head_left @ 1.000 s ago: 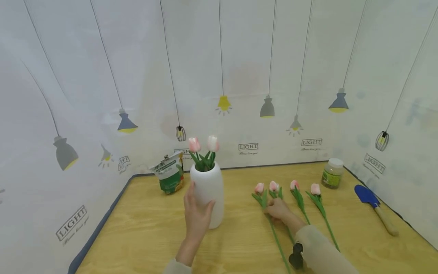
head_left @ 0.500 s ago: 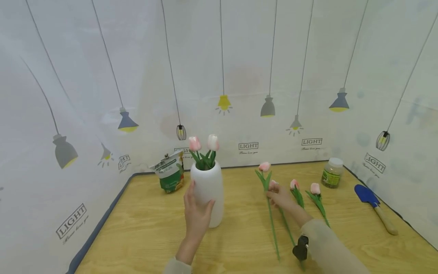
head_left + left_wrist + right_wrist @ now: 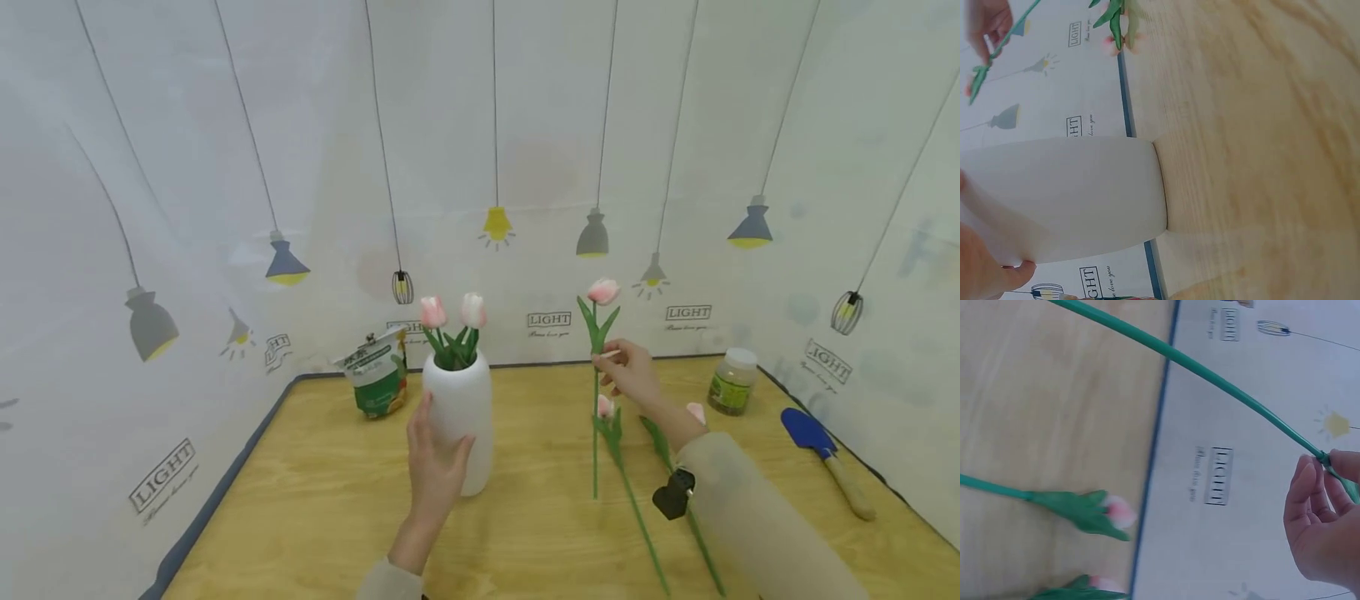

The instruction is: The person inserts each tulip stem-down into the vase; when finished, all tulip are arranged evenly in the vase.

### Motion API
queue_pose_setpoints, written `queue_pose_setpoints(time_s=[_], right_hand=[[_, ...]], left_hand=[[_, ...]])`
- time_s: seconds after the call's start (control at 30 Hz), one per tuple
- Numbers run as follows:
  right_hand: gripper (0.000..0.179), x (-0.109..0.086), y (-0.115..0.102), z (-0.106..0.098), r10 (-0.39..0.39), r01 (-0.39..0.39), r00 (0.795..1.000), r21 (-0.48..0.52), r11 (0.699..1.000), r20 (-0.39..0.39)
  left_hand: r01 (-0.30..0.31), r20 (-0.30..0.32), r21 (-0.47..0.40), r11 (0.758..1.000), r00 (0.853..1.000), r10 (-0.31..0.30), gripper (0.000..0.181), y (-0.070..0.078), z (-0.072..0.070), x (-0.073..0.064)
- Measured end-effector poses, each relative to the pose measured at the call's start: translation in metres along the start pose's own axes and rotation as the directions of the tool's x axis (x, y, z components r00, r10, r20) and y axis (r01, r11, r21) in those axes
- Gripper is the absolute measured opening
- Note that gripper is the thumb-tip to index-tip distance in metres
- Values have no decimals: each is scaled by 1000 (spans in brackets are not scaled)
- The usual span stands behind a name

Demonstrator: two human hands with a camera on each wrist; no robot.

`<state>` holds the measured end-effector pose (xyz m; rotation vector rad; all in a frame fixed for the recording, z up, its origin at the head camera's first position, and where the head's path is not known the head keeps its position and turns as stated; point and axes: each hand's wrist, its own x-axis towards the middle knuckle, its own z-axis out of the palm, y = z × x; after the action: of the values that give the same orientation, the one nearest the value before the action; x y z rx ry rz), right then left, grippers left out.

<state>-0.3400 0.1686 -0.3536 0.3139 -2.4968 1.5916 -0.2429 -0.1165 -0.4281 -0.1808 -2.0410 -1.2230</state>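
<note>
Right hand (image 3: 633, 375) pinches pink green-stemmed tulip (image 3: 597, 336); left hand (image 3: 435, 468), spread wide, grips tall white vase (image 3: 463, 404). Loose pinch could let tulip twist.

Wood table (image 3: 315, 508): vase (image 3: 472, 408) upright, pouch (image 3: 378, 385) back left, tulips (image 3: 613, 432) flat right of vase, jar (image 3: 732, 385) and trowel (image 3: 831, 464) far right.

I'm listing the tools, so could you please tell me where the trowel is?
In the head view, the trowel lies on the table at the right, nearer the camera than the nearby jar.
</note>
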Motion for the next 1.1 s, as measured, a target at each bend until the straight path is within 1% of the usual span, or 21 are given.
queue_pose_setpoints(time_s=[0.07,0.17,0.37,0.47,0.57,0.67,0.77,0.87,0.97,1.03,1.1], right_hand=[[37,5,-15,-8,-32,32,999,5,999,-28],[40,12,-39,-22,-52,54,997,25,998,-52],[40,21,-86,-48,-55,70,990,112,991,-133],[35,21,-106,-53,-75,100,980,131,986,-183],[32,19,-123,-50,-90,123,976,161,979,-198],[30,18,-141,-39,-97,135,977,200,970,-190],[27,20,-165,-26,-116,161,975,241,957,-190],[24,22,-192,-15,-145,203,969,313,928,-198],[22,24,-215,-6,-193,256,962,392,884,-194],[21,24,-224,-2,-222,279,958,422,862,-180],[20,24,-228,3,-244,293,955,421,859,-167]], left_hand=[[-3,4,-6,1000,1000,3,84,0,2,2],[0,5,6,1000,1000,0,84,0,5,3],[-2,7,7,1000,1000,2,83,1,8,5],[-12,6,16,1000,1000,12,83,2,8,5],[-28,-4,31,999,1000,28,84,3,7,4],[-38,-10,42,998,999,39,84,2,7,1],[-36,0,40,999,999,36,84,3,6,-2],[-20,-1,48,999,1000,20,83,4,5,-3],[-11,-10,49,999,1000,11,84,4,3,-2],[-10,-12,40,999,1000,11,84,3,1,-1],[-19,-7,30,999,1000,19,83,3,1,-1]])
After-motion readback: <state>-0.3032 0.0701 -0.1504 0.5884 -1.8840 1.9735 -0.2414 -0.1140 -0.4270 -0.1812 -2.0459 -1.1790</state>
